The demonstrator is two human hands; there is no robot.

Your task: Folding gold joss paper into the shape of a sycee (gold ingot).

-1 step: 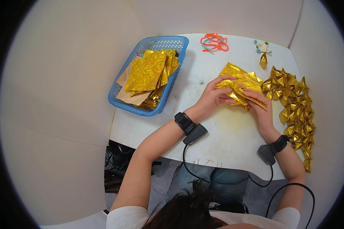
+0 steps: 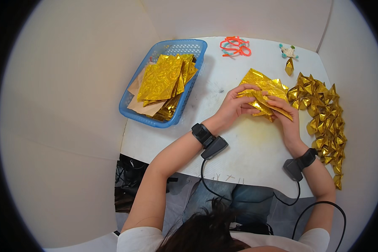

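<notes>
The left hand (image 2: pixel 232 106) and right hand (image 2: pixel 287 121) meet over a folded gold sheet (image 2: pixel 263 103), holding it between them. The left fingers curl in from 9 o'clock, and the right fingers bend over the lower fold from 4 o'clock. Directly under the hands, and reaching out toward 12 o'clock, lie flat gold sheets (image 2: pixel 256 77), their corners spread on the white surface (image 2: pixel 248 153).

Taking the hands as the centre, a black wristband (image 2: pixel 202 134) circles the left wrist at 8 o'clock and another wristband (image 2: pixel 307 158) the right at 5 o'clock, each with a small box and a cable. A dense pile of pointed gold pieces (image 2: pixel 323 130) runs from 2 to 5 o'clock, near the right forearm.

At 1 o'clock, 1 gold piece (image 2: pixel 289 68) lies just below a white ornament (image 2: pixel 288 53) with teal tips. Red-orange and teal loops (image 2: pixel 243 52) lie at 11 o'clock. Farther out, between 9 and 10 o'clock, a blue basket (image 2: pixel 160 124) holds stacked gold squares (image 2: pixel 160 80) and tan sheets (image 2: pixel 143 107).
</notes>
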